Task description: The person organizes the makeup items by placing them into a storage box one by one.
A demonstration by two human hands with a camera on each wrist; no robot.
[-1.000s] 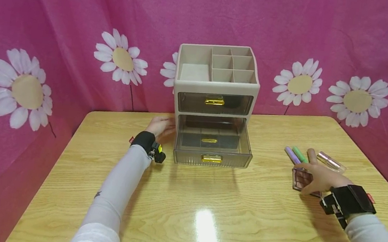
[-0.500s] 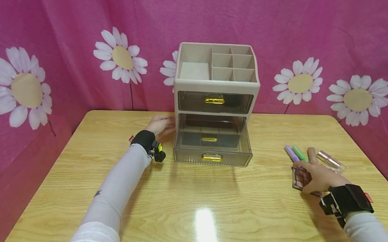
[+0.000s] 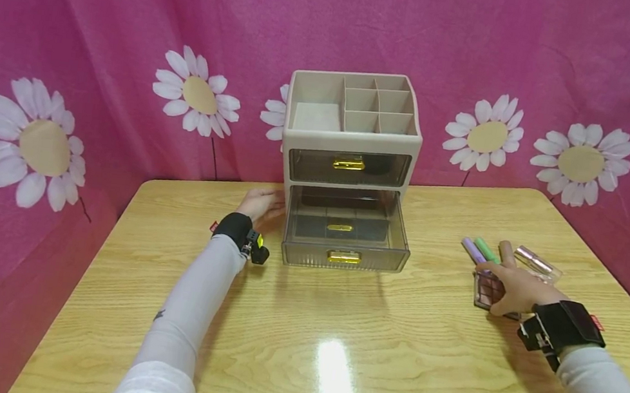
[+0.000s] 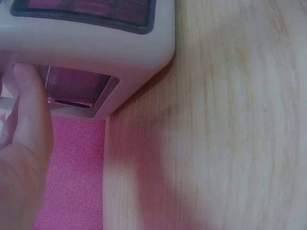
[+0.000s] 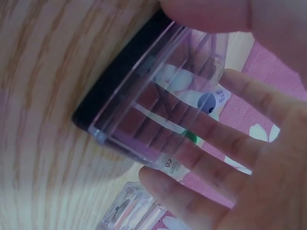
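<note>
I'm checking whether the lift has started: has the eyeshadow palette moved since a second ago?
No. The eyeshadow palette lies just below the purple tube as before, under the right hand.

The palette (image 3: 488, 289) is a flat square case with a clear lid over rows of brown and mauve pans on a dark base; it lies on the surface at the right, partly under the right hand (image 3: 517, 289), just beside some tubes. The organizer (image 3: 350, 142) is a beige box standing upright at the back, with an open compartmented top and two smoky drawers with gold handles. Its lower drawer (image 3: 345, 236) is pulled out.
</note>
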